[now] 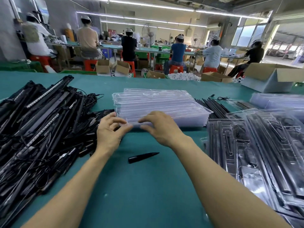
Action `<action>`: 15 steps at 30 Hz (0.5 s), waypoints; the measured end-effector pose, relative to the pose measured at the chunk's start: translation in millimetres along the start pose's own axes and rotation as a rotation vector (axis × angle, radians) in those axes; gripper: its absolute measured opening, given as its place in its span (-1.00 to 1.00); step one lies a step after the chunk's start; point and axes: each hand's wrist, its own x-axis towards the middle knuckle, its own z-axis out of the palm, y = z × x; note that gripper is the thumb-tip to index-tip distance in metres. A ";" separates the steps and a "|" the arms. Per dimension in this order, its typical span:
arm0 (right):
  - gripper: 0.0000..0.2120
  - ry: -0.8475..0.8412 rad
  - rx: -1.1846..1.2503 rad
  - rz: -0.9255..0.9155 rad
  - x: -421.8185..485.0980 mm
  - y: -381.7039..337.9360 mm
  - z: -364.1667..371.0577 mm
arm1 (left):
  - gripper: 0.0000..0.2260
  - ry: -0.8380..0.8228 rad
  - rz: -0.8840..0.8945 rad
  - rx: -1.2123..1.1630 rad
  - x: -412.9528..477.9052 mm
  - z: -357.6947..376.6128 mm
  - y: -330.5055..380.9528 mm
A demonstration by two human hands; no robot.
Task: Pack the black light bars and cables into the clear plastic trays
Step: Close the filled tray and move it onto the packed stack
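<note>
both hands [109, 131] [162, 127] seemingly pinch top tray [158, 104] edge

A tangled heap of black light bars and cables [37, 129] lies at nine o'clock; stacked clear, empty trays [158, 106] sit at twelve.

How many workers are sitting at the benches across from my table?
6, seated in a row: worker in white at far left, worker in beige, worker in black, worker in blue, worker in pale blue, worker in dark top at far right. More may be hidden.
</note>
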 end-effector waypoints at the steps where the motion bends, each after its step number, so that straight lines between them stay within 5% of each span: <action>1: -0.73 -0.010 0.018 0.002 7.3 -2.4 6.7 | -0.72 0.011 -0.040 -0.089 -1.5 0.0 0.7; 7: -0.87 0.055 0.287 0.010 19.5 5.6 25.3 | -0.32 0.150 -0.292 -0.542 -19.8 8.5 -1.0; 15: -0.83 -0.070 0.391 0.021 28.8 9.8 15.8 | -0.53 0.043 -0.315 -0.689 -21.3 -0.4 -2.6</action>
